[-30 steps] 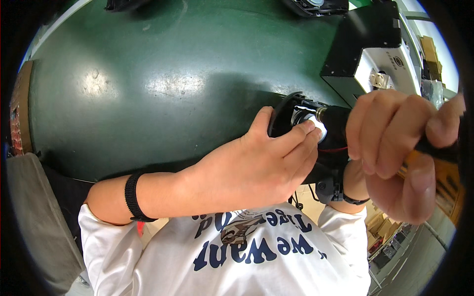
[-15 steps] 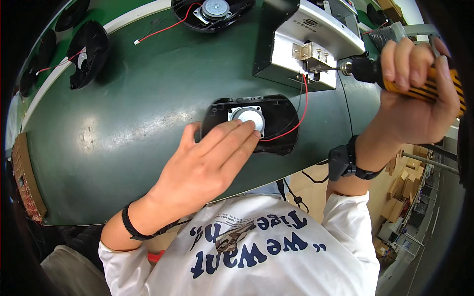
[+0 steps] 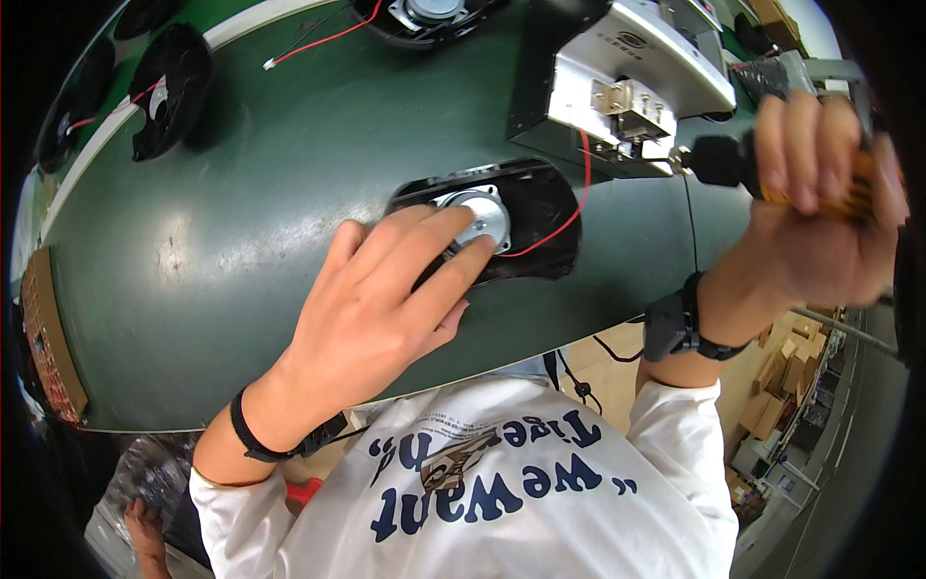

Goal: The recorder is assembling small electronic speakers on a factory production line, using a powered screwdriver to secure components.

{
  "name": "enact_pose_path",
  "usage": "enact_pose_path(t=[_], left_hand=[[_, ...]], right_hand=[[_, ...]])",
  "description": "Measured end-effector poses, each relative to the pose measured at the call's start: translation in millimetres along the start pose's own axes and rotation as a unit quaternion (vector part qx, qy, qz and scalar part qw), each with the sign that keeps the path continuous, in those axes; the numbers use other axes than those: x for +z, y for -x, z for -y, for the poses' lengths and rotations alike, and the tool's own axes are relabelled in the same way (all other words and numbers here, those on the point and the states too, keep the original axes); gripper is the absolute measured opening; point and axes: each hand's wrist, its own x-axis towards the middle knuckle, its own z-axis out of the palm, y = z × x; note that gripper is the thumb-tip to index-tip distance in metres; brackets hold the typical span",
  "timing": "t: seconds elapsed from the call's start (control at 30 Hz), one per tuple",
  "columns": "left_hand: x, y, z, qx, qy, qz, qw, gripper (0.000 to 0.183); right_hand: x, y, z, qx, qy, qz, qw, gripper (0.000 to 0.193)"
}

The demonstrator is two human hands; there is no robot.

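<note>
Since half a second ago my left hand [image 3: 371, 309] has barely shifted, still lying flat on the oval black speaker [image 3: 492, 224], while my right hand [image 3: 825, 207] has dropped from the top edge toward three o'clock, carrying the screwdriver [image 3: 733, 159] down with it. I see the left hand open, fingers [image 3: 439, 246] spread and pressing on the speaker's silver magnet [image 3: 479, 214] and black frame; it covers the speaker's near left part, so I cannot tell what lies under the palm. The speaker sits just above the centre of the green table [image 3: 241, 241], close to its near edge. A red wire [image 3: 564, 217] curves from the magnet toward one o'clock, up to a small metal bracket on the grey metal fixture [image 3: 627, 77]. My right hand is closed around the screwdriver's orange and black handle, and the tip points toward nine o'clock, right at that bracket on the fixture's front; whether it touches I cannot tell. The fixture stands between the speaker and the far edge of the table at one o'clock. Another speaker [image 3: 429, 14] with its red wire lies at twelve o'clock, and more black speaker frames [image 3: 169, 87] rest at ten o'clock, well apart from my hands. A stack of cardboard [image 3: 53, 338] lines the table's edge at nine o'clock. Both wrists wear black bands.
</note>
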Motion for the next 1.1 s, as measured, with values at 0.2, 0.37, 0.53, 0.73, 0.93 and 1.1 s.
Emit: enact_pose_path(t=[0.2, 0.37, 0.53, 0.73, 0.93, 1.1], left_hand=[[11.3, 2.1, 8.5, 0.024, -0.038, -0.025, 0.999, 0.052], [19.9, -1.1, 9.2, 0.036, -0.035, -0.046, 0.998, 0.047], [21.6, -6.3, 7.3, 0.039, -0.030, -0.060, 0.997, 0.043], [23.3, -9.7, 7.7, 0.043, -0.028, -0.071, 0.996, 0.041], [23.1, -8.8, 9.3, 0.042, -0.032, -0.073, 0.996, 0.038], [23.0, -5.1, 12.4, 0.040, -0.032, -0.074, 0.996, 0.037]], right_hand=[[-9.8, -5.9, 27.6, 0.095, -0.026, 0.224, 0.970, 0.020], [6.9, -9.7, 27.9, 0.208, 0.030, 0.248, 0.946, 0.017], [29.4, -4.3, 17.1, 0.221, 0.050, 0.233, 0.946, 0.023], [38.0, -11.5, 13.6, 0.261, 0.111, 0.248, 0.926, 0.024], [53.4, -11.3, -2.7, 0.229, 0.105, 0.227, 0.941, 0.024], [58.6, -5.7, -9.6, 0.204, 0.102, 0.213, 0.950, 0.025]])
